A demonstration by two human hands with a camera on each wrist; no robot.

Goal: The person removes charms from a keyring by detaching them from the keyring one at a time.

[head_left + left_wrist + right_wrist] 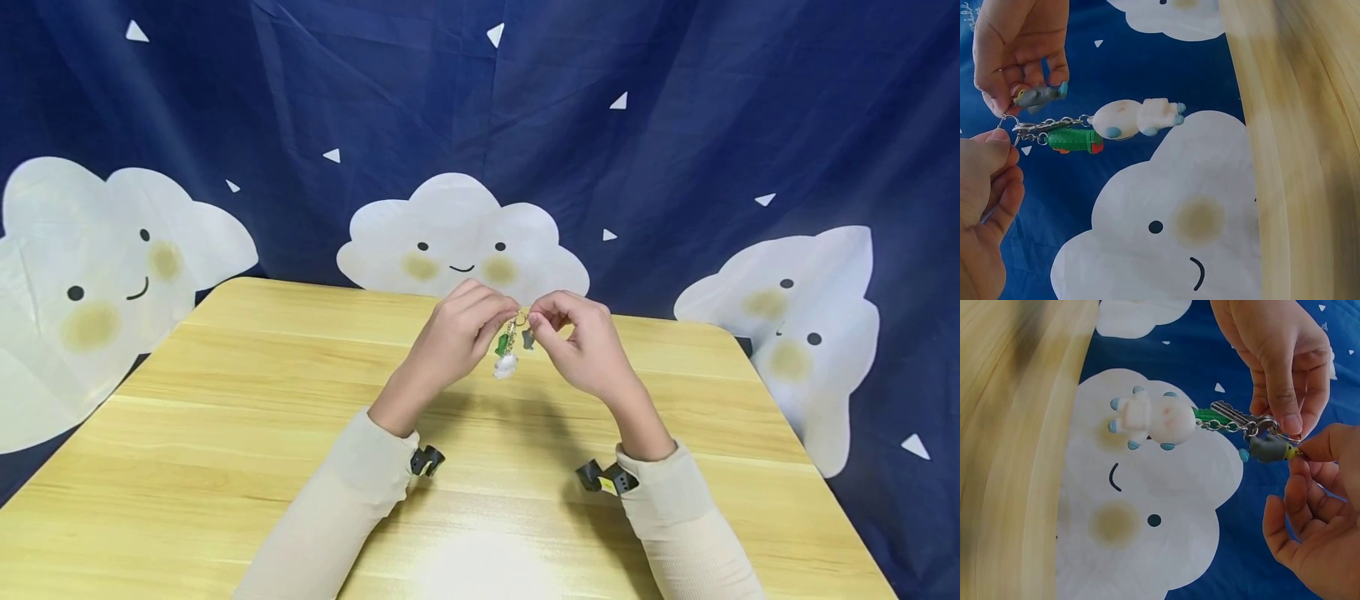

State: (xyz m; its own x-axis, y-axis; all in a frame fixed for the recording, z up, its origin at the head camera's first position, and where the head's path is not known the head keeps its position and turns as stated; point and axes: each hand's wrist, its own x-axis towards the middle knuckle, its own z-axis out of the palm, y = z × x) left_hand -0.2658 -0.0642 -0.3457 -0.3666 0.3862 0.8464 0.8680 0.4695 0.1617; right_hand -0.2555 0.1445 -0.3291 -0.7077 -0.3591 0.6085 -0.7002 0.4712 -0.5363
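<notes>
Above the far part of the table, my left hand (467, 332) pinches a metal key ring (1010, 129) between thumb and fingertips. From the ring hang a white bear-like figure with blue paws (1159, 419) on a chain, a green charm with a red end (1075, 140) and a silver key (1230, 412). Close beside it, my right hand (581, 337) pinches the top end of a small grey figure charm (1269, 449) with a yellow part and a blue tip. Its fingertips are right at the ring.
The wooden table (247, 483) stretches below both hands. Behind its far edge hangs a dark blue curtain (420, 92) printed with smiling white clouds and triangles. Black wrist cameras sit at the left cuff (427, 460) and the right cuff (606, 478).
</notes>
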